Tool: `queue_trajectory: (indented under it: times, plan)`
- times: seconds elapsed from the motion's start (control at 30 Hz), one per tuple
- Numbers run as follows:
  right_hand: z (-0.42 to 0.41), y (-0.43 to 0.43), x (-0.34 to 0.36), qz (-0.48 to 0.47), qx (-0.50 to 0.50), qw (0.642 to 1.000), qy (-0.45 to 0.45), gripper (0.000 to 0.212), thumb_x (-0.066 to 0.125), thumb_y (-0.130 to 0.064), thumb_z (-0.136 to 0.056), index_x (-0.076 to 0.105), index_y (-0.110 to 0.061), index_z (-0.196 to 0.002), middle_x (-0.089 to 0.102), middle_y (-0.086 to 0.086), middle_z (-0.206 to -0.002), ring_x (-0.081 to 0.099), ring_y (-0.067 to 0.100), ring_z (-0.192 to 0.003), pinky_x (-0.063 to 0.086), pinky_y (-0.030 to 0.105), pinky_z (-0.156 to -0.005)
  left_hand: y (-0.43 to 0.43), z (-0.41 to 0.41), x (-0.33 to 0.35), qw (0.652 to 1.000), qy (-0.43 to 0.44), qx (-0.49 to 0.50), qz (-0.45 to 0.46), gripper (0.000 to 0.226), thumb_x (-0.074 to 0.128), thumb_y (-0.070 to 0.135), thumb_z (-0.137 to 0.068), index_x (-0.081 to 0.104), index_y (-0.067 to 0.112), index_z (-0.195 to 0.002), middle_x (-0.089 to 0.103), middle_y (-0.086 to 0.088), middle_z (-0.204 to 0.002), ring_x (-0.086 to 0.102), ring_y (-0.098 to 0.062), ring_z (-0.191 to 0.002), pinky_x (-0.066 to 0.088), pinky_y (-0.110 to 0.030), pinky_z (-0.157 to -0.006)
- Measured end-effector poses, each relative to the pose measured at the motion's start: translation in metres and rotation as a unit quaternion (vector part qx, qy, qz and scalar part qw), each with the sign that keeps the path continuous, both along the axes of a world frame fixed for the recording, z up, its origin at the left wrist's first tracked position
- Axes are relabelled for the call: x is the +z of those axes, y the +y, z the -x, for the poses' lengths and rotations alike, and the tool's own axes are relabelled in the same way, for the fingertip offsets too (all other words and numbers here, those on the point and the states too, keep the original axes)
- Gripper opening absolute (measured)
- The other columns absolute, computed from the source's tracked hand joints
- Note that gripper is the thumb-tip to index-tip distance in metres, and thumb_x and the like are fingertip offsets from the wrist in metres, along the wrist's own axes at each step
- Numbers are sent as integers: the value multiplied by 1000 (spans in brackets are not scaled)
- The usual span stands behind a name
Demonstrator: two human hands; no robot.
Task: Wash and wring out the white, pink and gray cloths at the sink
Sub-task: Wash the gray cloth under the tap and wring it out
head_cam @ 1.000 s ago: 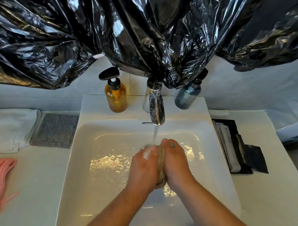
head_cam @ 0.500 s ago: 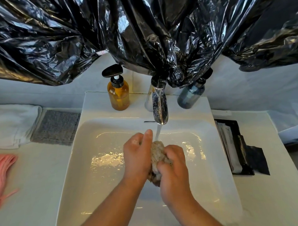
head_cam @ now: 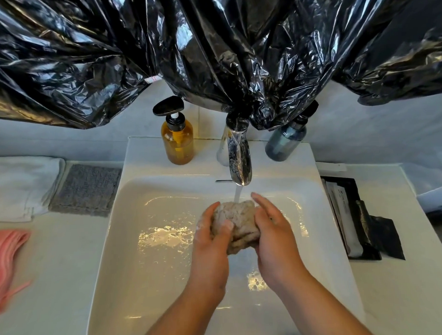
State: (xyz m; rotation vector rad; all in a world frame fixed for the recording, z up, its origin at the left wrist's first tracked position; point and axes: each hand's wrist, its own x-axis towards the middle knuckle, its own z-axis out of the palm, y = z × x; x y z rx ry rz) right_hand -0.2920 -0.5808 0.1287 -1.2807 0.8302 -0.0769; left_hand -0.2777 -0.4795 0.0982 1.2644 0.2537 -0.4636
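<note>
A person stands at a white sink (head_cam: 316, 189) set into a pale bench (head_cam: 56, 286), both forearms reaching in over the basin. Between the 2 hands sits a wadded wet cloth (head_cam: 238, 224), gray-beige and soaked, held above the middle of the basin, right under the tap (head_cam: 238, 161). A thin stream of water (head_cam: 237, 194) runs from the spout onto the top of the wad. The left hand (head_cam: 209, 245) has its grip closed round the cloth, thumb curled over the front and fingers wrapped behind its left side. The right hand (head_cam: 276, 238) keeps a spread grip, fingers nearly straight and pointing up toward the spout, palm pressed flat against the cloth's right side. On the bench left of the sink lie 3 more cloths: a folded white cloth (head_cam: 17, 187) farthest back, a gray cloth (head_cam: 86, 189) just beside it and nearest the sink, and a pink cloth (head_cam: 7, 260) at the left edge, closer to the person. An amber pump bottle (head_cam: 177, 143) stands on the sink's back ledge left of the tap, a blue-gray bottle (head_cam: 285, 143) to its right. A black tray (head_cam: 375, 227) holding packets lies on the bench right of the sink. Crinkled black plastic sheeting (head_cam: 211, 55) hangs across the wall above.
</note>
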Motion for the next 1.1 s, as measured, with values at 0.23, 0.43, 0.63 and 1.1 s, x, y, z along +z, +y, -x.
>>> queue_trajectory:
  times: [0.23, 0.43, 0.63, 1.1]
  plan:
    - [29, 35, 1, 168, 96, 981, 14, 36, 41, -69, -81, 55, -38, -94, 59, 1, -103, 69, 11, -80, 58, 29, -57, -11, -29, 17, 989, -66, 32, -126, 46, 55, 30, -101, 45, 17, -58, 47, -1, -54, 50, -18, -55, 46, -37, -58]
    - [-6, 15, 9, 187, 68, 977, 77, 32, 42, -36, -106, 61, -22, -85, 69, 3, -81, 68, 22, -71, 56, 32, -52, -10, -16, 21, 994, -45, -56, -85, 40, 47, 11, -101, 60, 9, -62, 56, -16, -53, 56, -25, -47, 43, -27, -41]
    - [-23, -5, 1, 120, 10, 991, 54, 23, 43, -18, -102, 62, -19, -90, 66, 6, -90, 66, 24, -84, 53, 37, -67, -4, 1, 14, 989, -114, -51, -74, 29, 60, 44, -77, 58, 19, -90, 62, 0, -78, 59, -14, -64, 49, -27, -54]
    - [-2, 15, -1, 287, 134, 948, 29, 26, 41, -35, -106, 52, -31, -82, 62, -9, -78, 63, 6, -71, 47, 16, -58, -17, -21, 15, 990, -43, -3, -133, 32, 43, 20, -105, 57, 20, -76, 62, 2, -71, 60, -13, -67, 52, -29, -67]
